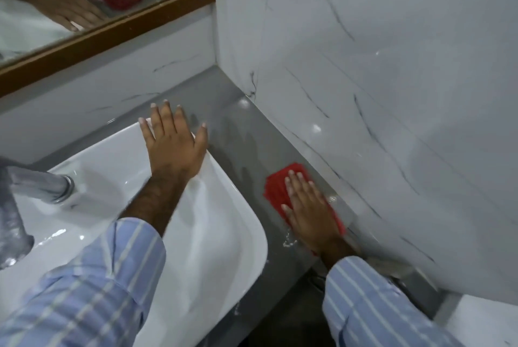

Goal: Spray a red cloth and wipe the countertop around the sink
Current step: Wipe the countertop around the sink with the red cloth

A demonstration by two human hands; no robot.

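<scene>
Beside sink (196, 206), hand (308, 212) on red cloth (276, 189)

Wood-framed mirror (117, 28) at upper left of frame, mounted on the rear wall, lower edge sloping down to the left. White marble-pattern wall tiles (378, 80) with dark veining fill the upper right and centre; glossy, several small light glints visible. Chrome faucet (33, 186) at the left edge, blurred, its spout detail indistinct.

We see the red cloth (280, 192) flat on the grey countertop (241, 133) — between sink (224, 206) and wall.
</scene>
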